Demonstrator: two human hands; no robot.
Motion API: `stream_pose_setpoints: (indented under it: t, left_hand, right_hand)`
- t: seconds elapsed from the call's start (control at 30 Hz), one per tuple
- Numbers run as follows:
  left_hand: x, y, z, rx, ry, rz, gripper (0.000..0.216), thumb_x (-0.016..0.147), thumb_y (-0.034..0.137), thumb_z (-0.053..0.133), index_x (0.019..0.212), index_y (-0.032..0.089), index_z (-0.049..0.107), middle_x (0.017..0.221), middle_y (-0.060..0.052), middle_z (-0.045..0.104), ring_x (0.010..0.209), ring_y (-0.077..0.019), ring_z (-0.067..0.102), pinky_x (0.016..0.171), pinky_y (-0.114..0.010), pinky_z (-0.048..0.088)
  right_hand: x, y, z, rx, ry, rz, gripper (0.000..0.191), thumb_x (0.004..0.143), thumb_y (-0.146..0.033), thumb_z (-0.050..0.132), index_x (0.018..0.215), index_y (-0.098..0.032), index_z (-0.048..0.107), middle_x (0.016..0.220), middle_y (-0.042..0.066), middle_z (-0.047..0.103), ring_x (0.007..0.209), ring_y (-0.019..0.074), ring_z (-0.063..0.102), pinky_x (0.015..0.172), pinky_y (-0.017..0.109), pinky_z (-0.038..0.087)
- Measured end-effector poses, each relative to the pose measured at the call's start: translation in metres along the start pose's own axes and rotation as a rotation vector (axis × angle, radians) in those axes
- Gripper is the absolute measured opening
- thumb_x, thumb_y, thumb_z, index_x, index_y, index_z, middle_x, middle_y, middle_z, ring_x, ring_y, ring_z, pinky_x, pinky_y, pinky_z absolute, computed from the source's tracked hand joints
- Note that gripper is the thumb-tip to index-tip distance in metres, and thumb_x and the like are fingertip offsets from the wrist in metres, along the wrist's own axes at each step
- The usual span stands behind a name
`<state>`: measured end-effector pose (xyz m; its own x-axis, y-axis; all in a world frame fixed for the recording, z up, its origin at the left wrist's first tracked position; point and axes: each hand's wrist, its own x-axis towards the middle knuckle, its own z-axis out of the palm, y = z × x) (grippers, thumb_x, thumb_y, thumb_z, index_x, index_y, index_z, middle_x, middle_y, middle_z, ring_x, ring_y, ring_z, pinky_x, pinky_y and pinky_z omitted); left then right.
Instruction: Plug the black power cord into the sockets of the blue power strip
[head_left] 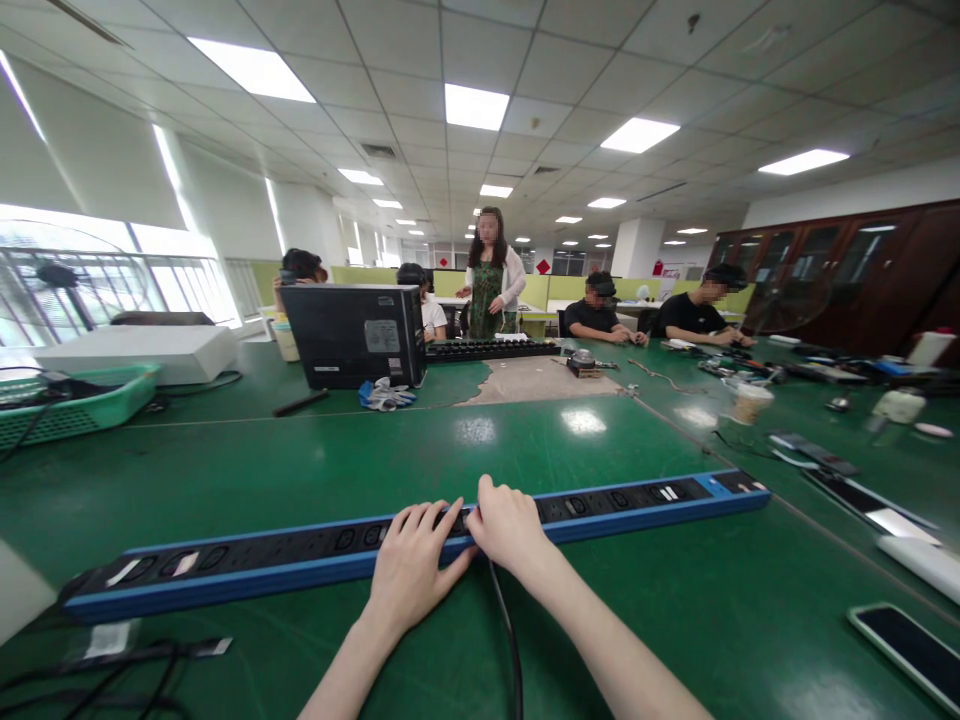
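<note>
1. Strip (330, 545): flat on green table (622, 610), lying across in front of the person, sockets up.
2. Left hand (415, 555): gripping strip near mid-length, fingers over top, thumb along near side.
3. Right hand (510, 520): fist closed on cable (508, 630) at the strip, just beside left; plug end hidden.
4. Phone (911, 650): near right.
5. Beyond strip: PC (352, 335), gloves (388, 394) by its base, keyboard (491, 349) beside it.
6. Basket (90, 412): far left.
</note>
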<state>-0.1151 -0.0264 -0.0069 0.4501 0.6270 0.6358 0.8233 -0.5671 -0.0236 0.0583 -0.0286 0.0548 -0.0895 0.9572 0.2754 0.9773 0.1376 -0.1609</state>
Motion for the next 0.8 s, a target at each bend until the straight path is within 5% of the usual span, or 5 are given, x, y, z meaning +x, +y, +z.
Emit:
stream_pose_setpoints:
  t: [0.8]
  left_hand:
    - [-0.0016, -0.0011, 0.0013, -0.011, 0.005, -0.004, 0.053, 0.092, 0.049, 0.058, 0.142, 0.028, 0.055, 0.126, -0.011, 0.066, 0.115, -0.0309, 0.059, 0.103, -0.051, 0.043]
  right_hand:
    - [0.0011, 0.0067, 0.0002, 0.073, -0.050, -0.006, 0.020, 0.094, -0.028, 0.048, 0.108, -0.017, 0.055, 0.096, 0.012, 0.071, 0.090, 0.0251, 0.070, 0.074, 0.030, 0.043]
